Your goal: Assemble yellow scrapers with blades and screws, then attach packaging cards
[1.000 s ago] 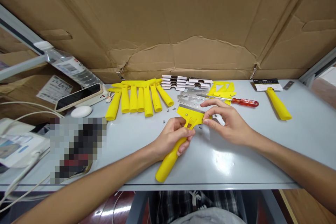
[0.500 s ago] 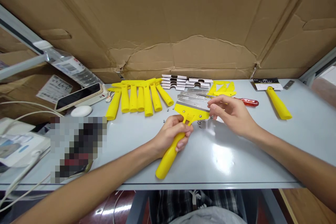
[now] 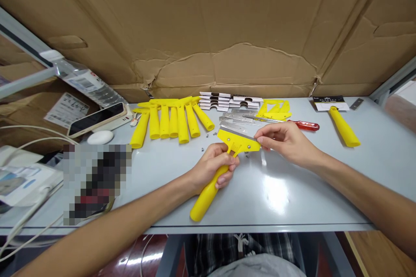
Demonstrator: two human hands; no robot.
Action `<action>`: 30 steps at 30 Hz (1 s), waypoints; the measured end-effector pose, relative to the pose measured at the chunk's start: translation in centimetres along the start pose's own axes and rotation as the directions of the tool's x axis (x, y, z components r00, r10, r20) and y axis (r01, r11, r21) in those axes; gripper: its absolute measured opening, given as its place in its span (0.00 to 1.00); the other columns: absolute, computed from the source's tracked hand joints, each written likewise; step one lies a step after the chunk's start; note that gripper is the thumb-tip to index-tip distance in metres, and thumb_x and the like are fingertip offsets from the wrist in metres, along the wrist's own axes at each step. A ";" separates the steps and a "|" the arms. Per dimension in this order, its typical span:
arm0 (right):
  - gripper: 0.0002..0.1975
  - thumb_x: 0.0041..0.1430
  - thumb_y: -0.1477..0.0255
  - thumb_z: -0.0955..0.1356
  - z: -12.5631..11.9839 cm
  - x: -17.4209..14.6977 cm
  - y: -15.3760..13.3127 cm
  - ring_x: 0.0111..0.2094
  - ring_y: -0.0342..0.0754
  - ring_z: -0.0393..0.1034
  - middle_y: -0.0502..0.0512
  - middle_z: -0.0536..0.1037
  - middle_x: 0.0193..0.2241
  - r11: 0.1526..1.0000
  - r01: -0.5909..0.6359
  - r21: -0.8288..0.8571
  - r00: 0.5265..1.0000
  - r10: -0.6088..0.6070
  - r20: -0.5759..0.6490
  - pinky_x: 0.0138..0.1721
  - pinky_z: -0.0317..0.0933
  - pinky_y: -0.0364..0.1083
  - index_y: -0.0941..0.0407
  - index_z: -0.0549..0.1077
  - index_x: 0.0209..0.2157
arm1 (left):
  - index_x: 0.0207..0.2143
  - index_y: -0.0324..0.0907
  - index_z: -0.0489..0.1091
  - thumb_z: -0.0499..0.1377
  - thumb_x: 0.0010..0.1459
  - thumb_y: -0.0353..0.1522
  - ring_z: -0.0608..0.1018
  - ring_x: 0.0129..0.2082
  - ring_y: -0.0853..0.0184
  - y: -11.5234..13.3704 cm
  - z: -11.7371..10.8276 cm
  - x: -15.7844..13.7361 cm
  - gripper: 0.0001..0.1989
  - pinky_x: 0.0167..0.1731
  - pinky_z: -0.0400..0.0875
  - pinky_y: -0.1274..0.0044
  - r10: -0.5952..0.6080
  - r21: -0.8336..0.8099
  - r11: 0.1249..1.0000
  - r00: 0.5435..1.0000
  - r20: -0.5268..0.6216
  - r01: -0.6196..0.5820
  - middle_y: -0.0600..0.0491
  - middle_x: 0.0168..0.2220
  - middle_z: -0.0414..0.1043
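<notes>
Right hand point(image 3: 284, 143) just moves in at the yellow scraper's point(image 3: 238, 140) two-o'clock corner, fingers nearly together, can't tell if pinching; left hand point(image 3: 214, 166) wraps the six-o'clock side snugly. Probably steadier now.

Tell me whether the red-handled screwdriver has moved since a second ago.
No; judged against the cardboard, the red-handled screwdriver lies in the same place, handle pointing right.

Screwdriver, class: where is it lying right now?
In the head view, the screwdriver lies right of centre on the table, its shaft passing just in front of the yellow plates, tip pointing left toward the blades.
</notes>
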State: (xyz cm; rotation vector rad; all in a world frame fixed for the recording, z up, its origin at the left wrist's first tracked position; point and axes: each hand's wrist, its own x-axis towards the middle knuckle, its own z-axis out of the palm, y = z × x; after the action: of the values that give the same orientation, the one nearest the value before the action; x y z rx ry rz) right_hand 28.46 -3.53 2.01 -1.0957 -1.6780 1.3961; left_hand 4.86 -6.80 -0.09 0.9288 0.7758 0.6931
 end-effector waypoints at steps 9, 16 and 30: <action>0.16 0.55 0.60 0.75 -0.6 0.2 0.3 0.32 0.42 0.70 0.53 0.79 0.32 1.000 0.016 0.004 0.992 -0.016 0.122 0.35 0.63 0.44 0.58 0.79 0.38 | 0.24 0.40 0.65 0.64 0.50 0.33 0.59 0.09 0.77 -0.1 0.2 0.0 0.10 0.08 0.54 0.84 -0.034 0.008 0.999 0.999 0.004 0.034 0.61 0.16 0.62; 0.17 0.55 0.58 0.75 -1.3 0.1 -0.4 0.29 0.42 0.69 0.53 0.79 0.29 0.998 0.004 -0.070 0.990 0.005 0.139 0.33 0.63 0.44 0.57 0.79 0.36 | 0.25 0.41 0.63 0.64 0.49 0.32 0.59 0.09 0.78 0.0 0.2 -0.1 0.10 0.08 0.54 0.84 -0.031 -0.012 0.999 1.000 0.001 0.031 0.61 0.16 0.63; 0.14 0.59 0.60 0.73 -1.7 0.2 -0.4 0.32 0.43 0.70 0.54 0.79 0.31 0.988 0.058 -0.140 0.981 -0.030 0.193 0.33 0.65 0.44 0.57 0.79 0.38 | 0.26 0.41 0.65 0.64 0.49 0.31 0.61 0.09 0.77 -0.1 0.2 -0.1 0.09 0.08 0.55 0.84 -0.047 -0.011 0.999 0.999 0.005 0.047 0.60 0.17 0.64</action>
State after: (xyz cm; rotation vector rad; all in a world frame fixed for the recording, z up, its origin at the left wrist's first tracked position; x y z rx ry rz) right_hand 29.86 -2.71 2.70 -1.0230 -1.9551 1.4053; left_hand 4.99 -6.98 -0.04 0.8992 0.7859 0.6533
